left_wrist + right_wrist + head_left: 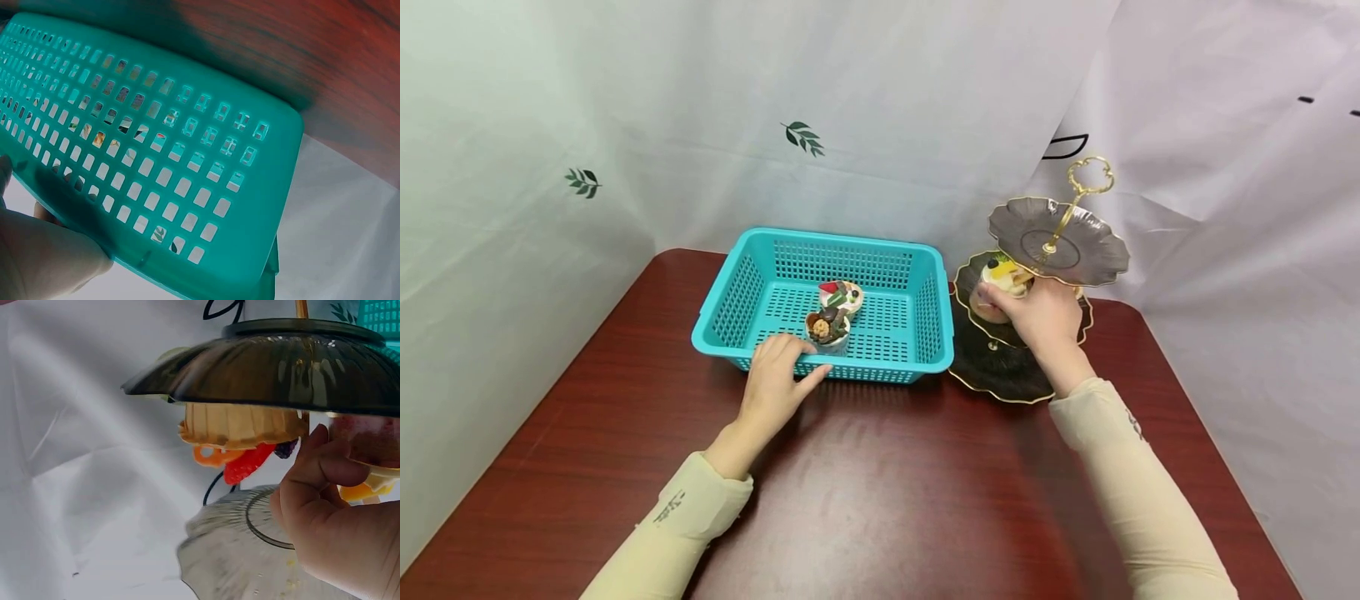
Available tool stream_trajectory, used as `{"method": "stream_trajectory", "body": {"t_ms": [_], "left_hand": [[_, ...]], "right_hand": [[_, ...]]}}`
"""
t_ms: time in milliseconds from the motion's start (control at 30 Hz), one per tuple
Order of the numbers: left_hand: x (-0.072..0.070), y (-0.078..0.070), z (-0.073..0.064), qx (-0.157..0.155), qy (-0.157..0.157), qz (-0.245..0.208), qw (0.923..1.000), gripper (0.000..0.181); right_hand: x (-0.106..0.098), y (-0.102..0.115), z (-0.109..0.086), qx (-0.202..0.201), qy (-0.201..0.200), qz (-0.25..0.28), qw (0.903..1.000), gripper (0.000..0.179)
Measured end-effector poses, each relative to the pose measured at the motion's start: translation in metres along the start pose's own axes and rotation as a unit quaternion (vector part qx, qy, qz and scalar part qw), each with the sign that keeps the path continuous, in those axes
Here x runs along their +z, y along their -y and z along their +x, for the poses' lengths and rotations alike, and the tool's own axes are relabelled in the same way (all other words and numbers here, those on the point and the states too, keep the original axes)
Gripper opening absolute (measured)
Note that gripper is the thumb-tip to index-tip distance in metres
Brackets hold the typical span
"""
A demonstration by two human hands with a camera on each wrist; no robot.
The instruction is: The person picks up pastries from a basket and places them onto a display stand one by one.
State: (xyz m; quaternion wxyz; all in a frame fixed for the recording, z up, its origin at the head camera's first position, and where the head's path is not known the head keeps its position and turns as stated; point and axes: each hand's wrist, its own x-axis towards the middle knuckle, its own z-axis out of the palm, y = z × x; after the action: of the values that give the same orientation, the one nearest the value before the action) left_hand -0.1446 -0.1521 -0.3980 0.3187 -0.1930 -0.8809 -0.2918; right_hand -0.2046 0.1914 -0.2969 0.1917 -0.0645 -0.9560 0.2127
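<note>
Our left grip [777, 375] pinches the basket [887, 364] at its rim, probably to steady it around two desserts [831, 327]. Our right grip [1047, 315] grasps a cup [1011, 282] on the stand's [1003, 377] middle plate [970, 275], sideways, presumably because the top plate [1093, 246] overhangs.

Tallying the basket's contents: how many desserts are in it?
2: the brown-topped dessert near the basket's front rim, and the cream-topped dessert just behind it. Something small could be hidden.

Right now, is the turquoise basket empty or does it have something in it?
Not empty: the head view shows a cookie-topped dessert and another dessert behind it, both inside the turquoise basket.
</note>
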Motion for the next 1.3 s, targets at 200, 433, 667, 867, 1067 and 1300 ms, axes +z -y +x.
{"method": "stream_trajectory", "body": {"t_ms": [200,433,667,867,1067,1300], "left_hand": [[0.0,0.0,0.0,-0.002,0.002,0.003,1.0,0.03],[0.0,0.0,0.0,-0.007,0.005,0.004,1.0,0.03],[0.0,0.0,0.0,-0.006,0.005,0.002,1.0,0.03],[0.001,0.001,0.0,-0.003,0.004,0.0,1.0,0.03],[0.001,0.001,0.0,-0.002,0.005,0.001,1.0,0.03],[0.001,0.0,0.0,-0.006,0.006,0.002,1.0,0.03]], "right_hand": [[0.003,-0.004,-0.001,-0.014,-0.022,0.007,0.9996,0.077],[0.005,-0.007,-0.003,-0.015,-0.041,0.007,0.999,0.067],[0.007,-0.008,-0.003,-0.02,-0.064,0.018,0.9976,0.068],[0.009,-0.009,-0.004,-0.003,-0.061,0.0,0.9981,0.072],[0.007,-0.009,-0.005,0.003,-0.053,0.001,0.9986,0.08],[0.007,-0.012,-0.008,-0.018,-0.056,0.009,0.9982,0.086]]}}
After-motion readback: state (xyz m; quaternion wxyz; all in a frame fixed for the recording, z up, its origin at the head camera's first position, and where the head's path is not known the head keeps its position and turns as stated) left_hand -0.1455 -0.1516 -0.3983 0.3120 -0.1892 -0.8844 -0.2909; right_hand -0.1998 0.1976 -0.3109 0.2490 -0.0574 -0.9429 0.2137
